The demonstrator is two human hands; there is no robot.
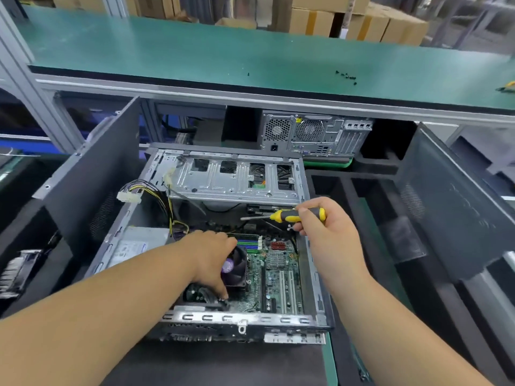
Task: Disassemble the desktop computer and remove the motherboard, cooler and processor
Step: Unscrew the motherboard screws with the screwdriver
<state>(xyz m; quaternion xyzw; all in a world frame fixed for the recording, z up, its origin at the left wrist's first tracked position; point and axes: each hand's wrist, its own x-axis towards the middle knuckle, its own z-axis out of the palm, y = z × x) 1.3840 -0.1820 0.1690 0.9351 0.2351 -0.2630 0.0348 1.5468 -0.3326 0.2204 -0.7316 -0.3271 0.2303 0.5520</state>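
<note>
An open desktop case lies on its side in front of me. Its green motherboard shows inside, with a black cooler fan bearing a purple label. My left hand reaches into the case and grips the cooler, thumb down at its near edge. Above the case's right side, my right hand grips a yellow-and-black screwdriver, its shaft pointing left over the board. The processor is hidden.
The metal drive cage spans the case's far end, with loose yellow power cables and the power supply at left. Dark side panels stand on both sides. Another computer sits behind. Several black screws lie on the green shelf.
</note>
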